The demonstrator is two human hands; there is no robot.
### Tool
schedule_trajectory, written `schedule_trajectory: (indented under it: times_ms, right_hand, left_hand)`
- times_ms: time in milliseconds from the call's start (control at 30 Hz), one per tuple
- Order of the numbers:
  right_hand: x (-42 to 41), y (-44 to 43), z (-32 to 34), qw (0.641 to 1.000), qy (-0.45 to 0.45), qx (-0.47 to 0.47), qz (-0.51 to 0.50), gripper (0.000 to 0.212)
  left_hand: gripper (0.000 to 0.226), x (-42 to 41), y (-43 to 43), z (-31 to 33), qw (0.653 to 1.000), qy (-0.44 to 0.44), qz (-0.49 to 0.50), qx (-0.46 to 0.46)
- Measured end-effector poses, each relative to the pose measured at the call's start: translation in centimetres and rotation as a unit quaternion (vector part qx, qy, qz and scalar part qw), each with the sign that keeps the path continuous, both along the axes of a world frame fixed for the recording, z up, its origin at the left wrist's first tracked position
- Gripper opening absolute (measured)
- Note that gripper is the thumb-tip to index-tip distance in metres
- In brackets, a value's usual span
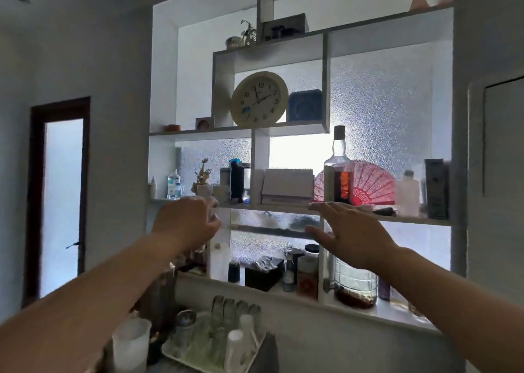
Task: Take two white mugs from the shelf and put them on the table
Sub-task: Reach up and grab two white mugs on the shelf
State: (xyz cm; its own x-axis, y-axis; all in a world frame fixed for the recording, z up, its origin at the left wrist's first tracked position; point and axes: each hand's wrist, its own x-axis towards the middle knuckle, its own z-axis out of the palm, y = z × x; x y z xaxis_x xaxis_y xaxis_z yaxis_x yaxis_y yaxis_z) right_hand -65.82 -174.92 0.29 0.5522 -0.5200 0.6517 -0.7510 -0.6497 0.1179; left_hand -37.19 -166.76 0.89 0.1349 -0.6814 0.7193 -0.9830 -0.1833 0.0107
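A small white mug (pixel 204 190) stands on the middle shelf (pixel 283 209), just above my left hand (pixel 185 222). That hand is raised to the shelf's front edge with its fingers curled; something pale shows between the fingertips, but I cannot make out what it is. My right hand (pixel 348 232) hovers flat in front of the same shelf edge, fingers spread and holding nothing, just below a tall glass bottle (pixel 339 168). I cannot pick out a second white mug among the backlit items.
The shelf unit is crowded: a round clock (pixel 259 99), a red fan (pixel 368 185), boxes and small bottles. A large glass jar (pixel 355 283) sits on the lower shelf. Below are a tray of upturned glasses (pixel 215 341) and a plastic jug (pixel 131 344). A doorway (pixel 61 197) is at left.
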Motion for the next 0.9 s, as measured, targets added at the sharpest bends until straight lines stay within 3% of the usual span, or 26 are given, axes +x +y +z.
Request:
schedule_trajectory:
  times_ms: [533,900]
  right_hand:
    - [7.4,-23.1,1.0,0.989,0.022,-0.002,0.145,0.060]
    - [18.8,-33.7,-0.5,0.981,0.029,-0.004,0.193,0.057]
  left_hand:
    - [0.031,4.0,-16.4,-0.9,0.991,0.054,0.116,-0.031]
    - [0.041,13.7,-24.8,-1.7,0.986,0.055,0.153,-0.044]
